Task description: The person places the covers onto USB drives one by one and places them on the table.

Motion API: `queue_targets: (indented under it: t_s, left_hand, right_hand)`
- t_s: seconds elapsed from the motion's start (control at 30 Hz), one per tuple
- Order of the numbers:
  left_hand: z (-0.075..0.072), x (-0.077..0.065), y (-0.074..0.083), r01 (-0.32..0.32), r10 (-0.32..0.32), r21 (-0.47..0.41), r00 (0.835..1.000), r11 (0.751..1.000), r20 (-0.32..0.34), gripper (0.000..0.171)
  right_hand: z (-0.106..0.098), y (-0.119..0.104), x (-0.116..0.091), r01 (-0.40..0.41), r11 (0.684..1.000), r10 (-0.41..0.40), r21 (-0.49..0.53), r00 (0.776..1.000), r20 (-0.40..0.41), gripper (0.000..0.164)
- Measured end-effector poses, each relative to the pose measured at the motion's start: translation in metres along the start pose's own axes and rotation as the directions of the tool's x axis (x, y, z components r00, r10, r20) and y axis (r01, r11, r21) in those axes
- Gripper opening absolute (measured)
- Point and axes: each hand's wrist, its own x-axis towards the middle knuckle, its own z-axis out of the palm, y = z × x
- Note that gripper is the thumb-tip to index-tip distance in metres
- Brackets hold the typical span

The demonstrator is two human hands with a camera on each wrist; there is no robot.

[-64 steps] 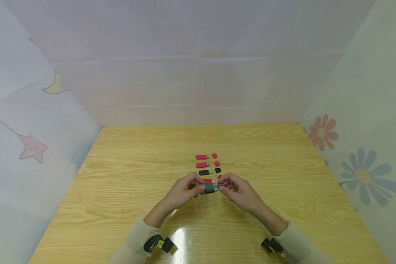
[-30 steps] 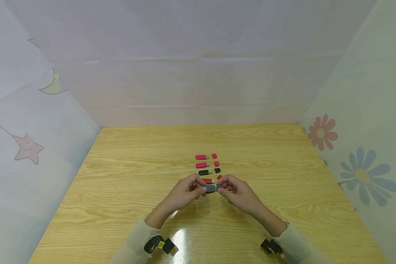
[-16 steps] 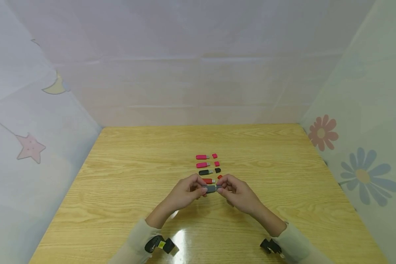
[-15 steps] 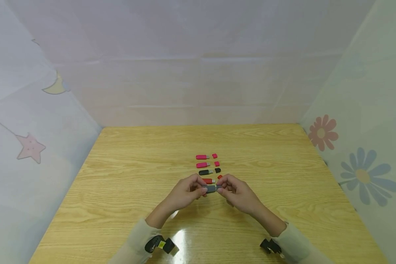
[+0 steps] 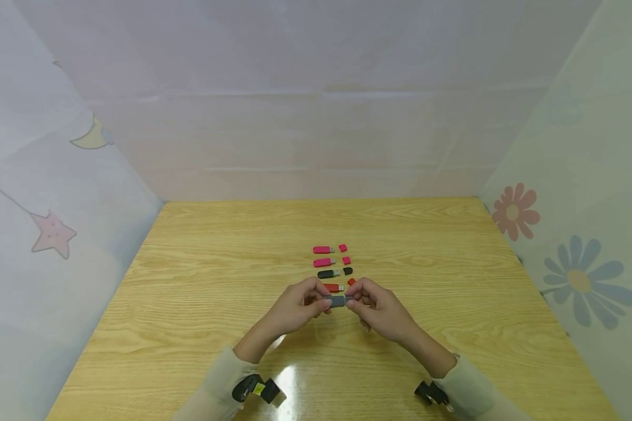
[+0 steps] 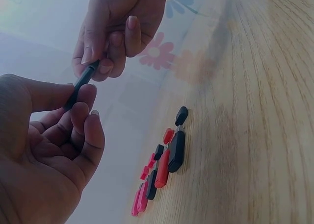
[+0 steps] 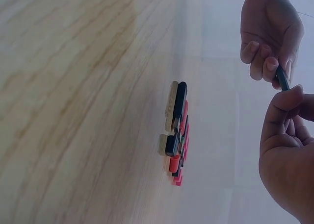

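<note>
My left hand [image 5: 293, 307] pinches the body of a dark grey USB stick [image 5: 337, 301] between thumb and fingers. From the other side, the thumb and fingertips of my right hand [image 5: 383, 310] pinch its small dark cap [image 5: 349, 299]. Body and cap are in line, with only a thin seam showing between them. In the left wrist view the held USB stick [image 6: 81, 84] is up in the air, clear of the table, its ends covered by fingers. In the right wrist view a short dark stretch of the stick [image 7: 282, 79] shows between the hands.
Beyond the hands, uncapped USB sticks lie in a column: pink [image 5: 323, 249], pink [image 5: 323, 262], black [image 5: 328, 273] and red [image 5: 335, 288], caps at their right. Another dark stick [image 6: 177, 151] with its cap [image 6: 182, 115] lies nearest, hidden by my hands in the head view.
The cap and the grey stick's body have come together; the metal plug, plain to see between them two seconds ago, is now covered. Both hands stay in nearly the same place.
</note>
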Motion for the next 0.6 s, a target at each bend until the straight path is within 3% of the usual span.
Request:
queue_targets:
  t_s: [0.6]
  left_hand:
    - [0.0004, 0.0006, 0.0010, -0.015, 0.015, 0.015, 1.000, 1.000, 0.001, 0.008]
  right_hand:
    - [0.0011, -0.0023, -0.0011, -0.007, 1.000, 0.007, -0.002, 1.000, 0.000, 0.012]
